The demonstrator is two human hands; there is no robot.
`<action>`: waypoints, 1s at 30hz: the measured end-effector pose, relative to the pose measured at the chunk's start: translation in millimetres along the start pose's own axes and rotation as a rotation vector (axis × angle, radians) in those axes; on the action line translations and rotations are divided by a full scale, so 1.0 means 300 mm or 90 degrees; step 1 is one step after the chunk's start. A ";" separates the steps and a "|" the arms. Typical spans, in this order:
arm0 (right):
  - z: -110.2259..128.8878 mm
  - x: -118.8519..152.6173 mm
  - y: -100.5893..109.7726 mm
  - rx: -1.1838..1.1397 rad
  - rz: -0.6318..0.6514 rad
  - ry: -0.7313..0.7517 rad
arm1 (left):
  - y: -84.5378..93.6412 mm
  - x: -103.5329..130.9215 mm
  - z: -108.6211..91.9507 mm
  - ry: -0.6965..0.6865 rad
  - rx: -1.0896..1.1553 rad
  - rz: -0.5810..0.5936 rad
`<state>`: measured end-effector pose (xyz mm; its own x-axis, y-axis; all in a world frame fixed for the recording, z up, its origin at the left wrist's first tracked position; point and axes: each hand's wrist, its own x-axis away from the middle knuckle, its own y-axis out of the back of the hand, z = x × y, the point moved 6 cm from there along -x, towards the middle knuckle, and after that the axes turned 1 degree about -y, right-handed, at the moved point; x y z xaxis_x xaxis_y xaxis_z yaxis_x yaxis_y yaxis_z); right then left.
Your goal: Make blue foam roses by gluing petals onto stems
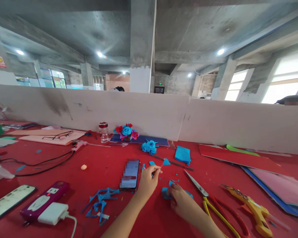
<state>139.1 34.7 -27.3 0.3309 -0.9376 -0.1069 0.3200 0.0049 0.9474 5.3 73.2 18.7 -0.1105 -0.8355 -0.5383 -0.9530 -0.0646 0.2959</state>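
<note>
My left hand is closed in a pinch on a thin stem. At the stem's tip sits a small blue paper piece. Lower and to the right, my right hand has its fingers curled down onto cut blue paper pieces on the table; its fingertips are partly hidden. Beyond the hands lie blue paper roses and a stack of blue paper squares. Scissors with red and yellow handles lie right of my right hand, blades spread.
A yellow glue gun lies at the right. Left of my hands are a phone, blue scraps and a purple power strip with a white charger. A flower arrangement and glass jar stand by the partition.
</note>
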 end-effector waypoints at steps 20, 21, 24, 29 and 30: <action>-0.101 0.000 0.041 -0.730 -0.133 -0.131 | -0.022 0.013 -0.013 -0.032 -0.109 0.061; -0.107 0.002 0.045 -0.742 -0.143 -0.134 | -0.024 0.015 -0.013 -0.039 -0.123 0.064; -0.127 0.005 0.049 -0.778 -0.172 -0.149 | -0.027 0.019 -0.017 -0.057 -0.156 0.068; -0.133 0.009 0.071 -0.817 -0.222 -0.149 | -0.028 0.021 -0.028 -0.076 -0.205 0.076; -0.129 0.011 0.078 -0.816 -0.224 -0.147 | -0.032 0.023 -0.025 -0.076 -0.218 0.085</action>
<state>182.1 45.2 -17.3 -0.0554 -0.9922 -0.1113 0.9957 -0.0466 -0.0800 15.7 64.0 18.2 -0.2782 -0.7805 -0.5598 -0.7810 -0.1554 0.6048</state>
